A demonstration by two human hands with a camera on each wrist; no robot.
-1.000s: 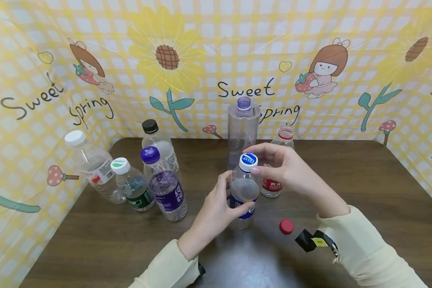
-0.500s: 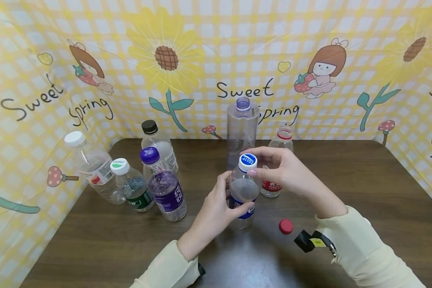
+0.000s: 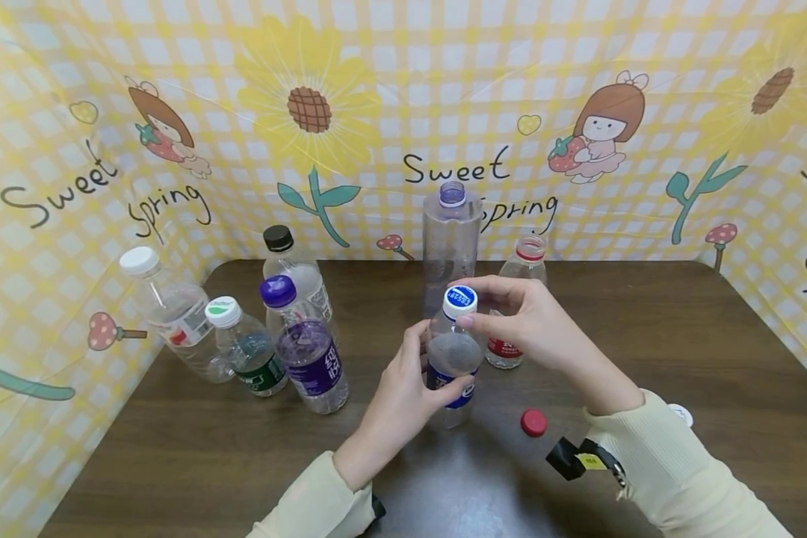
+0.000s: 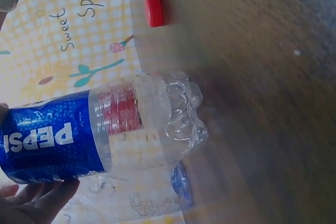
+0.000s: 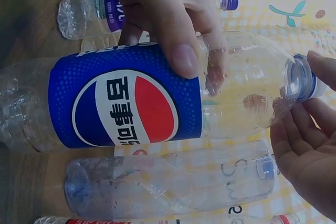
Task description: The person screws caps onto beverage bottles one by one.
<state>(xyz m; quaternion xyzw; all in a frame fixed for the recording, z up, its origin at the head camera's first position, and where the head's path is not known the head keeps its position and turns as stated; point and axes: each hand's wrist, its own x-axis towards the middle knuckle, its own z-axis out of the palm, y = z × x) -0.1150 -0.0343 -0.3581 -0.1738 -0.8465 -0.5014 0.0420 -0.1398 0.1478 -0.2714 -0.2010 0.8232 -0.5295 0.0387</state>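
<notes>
Mostly, a yellow checked cloth [image 3: 403, 67] fills the top and left of the frame, up like a wall. Below it is a brown counter [image 3: 645, 329]. A tall clear bottle [image 3: 449, 246] with no cap stands at the back, near the middle. At left are a white-topped bottle [image 3: 184, 321], a purple-topped bottle [image 3: 309, 359] and a black-topped bottle [image 3: 296, 265], bunched up, maybe so the arms have room.

In the middle is the Pepsi bottle [image 3: 453, 347], upright; I can't tell if its foot touches the counter. Just behind it, to the right, is a red-label bottle [image 3: 504, 349] with no cap. A small green-label bottle [image 3: 258, 366] sits in the left bunch.

The left hand [image 3: 403, 392] curls round the Pepsi bottle's middle, likely so it can't tip or spin. The right hand [image 3: 524, 321] pinches the blue and white cap [image 3: 460, 300] on top, thumb on one side and fingers on the other, probably for a firm hold on something small. A red cap [image 3: 533, 423] lies lower right of the middle, seemingly out of the way.
</notes>
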